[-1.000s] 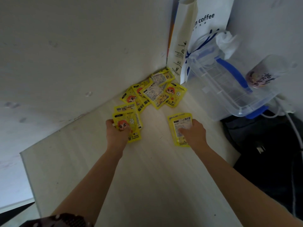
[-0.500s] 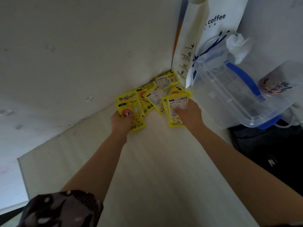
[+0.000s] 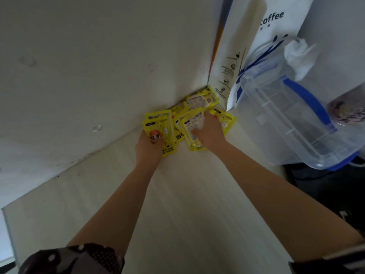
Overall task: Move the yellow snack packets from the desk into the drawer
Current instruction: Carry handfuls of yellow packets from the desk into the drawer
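Hands, left (image 3: 148, 148) and right (image 3: 210, 133), grip flat, glossy yellow packets (image 3: 158, 126).

Both bare forearms rise from the bottom edge and converge at mid-frame. The left hand (image 3: 149, 148) pinches a yellow plastic snack packet (image 3: 167, 133), thumb on top. The right hand (image 3: 210, 133), knuckles up, grips a second yellow snack packet (image 3: 192, 124).

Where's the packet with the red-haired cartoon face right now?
In the head view, the cartoon-face packet sits at the pile's left edge near the wall, held by the left hand, left of the white-label packet in the right hand.
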